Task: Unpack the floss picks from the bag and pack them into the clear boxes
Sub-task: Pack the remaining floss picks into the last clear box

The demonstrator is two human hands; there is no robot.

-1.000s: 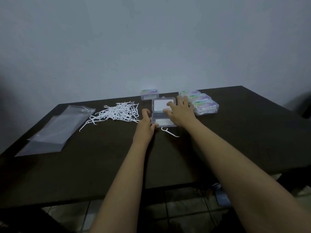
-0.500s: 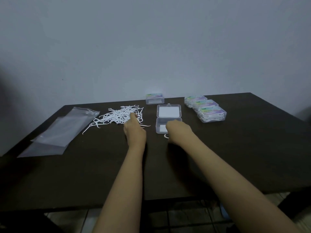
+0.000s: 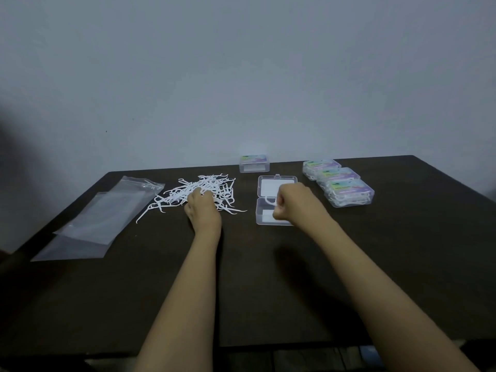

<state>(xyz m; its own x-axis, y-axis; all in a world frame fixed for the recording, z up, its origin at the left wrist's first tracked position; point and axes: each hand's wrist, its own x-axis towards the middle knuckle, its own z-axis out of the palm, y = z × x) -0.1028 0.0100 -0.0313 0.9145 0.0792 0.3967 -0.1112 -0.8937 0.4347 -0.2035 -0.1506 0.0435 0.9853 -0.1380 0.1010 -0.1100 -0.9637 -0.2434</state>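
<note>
A person stretches both bare arms out over a dark table [image 3: 268, 277]. The left hand [image 3: 202, 208] rests on the near edge of the pile of floss picks [image 3: 212, 187], a loose white tangle spread on the tabletop left of centre. Its fingertips curl down into the picks. In this dim light I cannot tell whether they have caught hold of any.

The right hand [image 3: 295, 202] is curled into a loose fist and pinches a single floss pick [image 3: 269, 201], whose curved white head pokes out to the left of the knuckles. That hand hangs over the open clear box [image 3: 268, 220], which lies near the middle of the table with its lid folded flat back toward the grey wall [image 3: 241, 76]. The pick hangs about over the hinge line, between lid and base. A pale rectangle shows through each half of the box.

Right of the open box, three filled boxes [image 3: 351, 194] sit close together in a diagonal row, each with a coloured label on its lid and white picks showing through the sides. Another closed box [image 3: 254, 163] stands alone at the far edge, behind the open one. The clear bag [image 3: 102, 213] lies flat at the left end of the table, just beside the pile.
</note>
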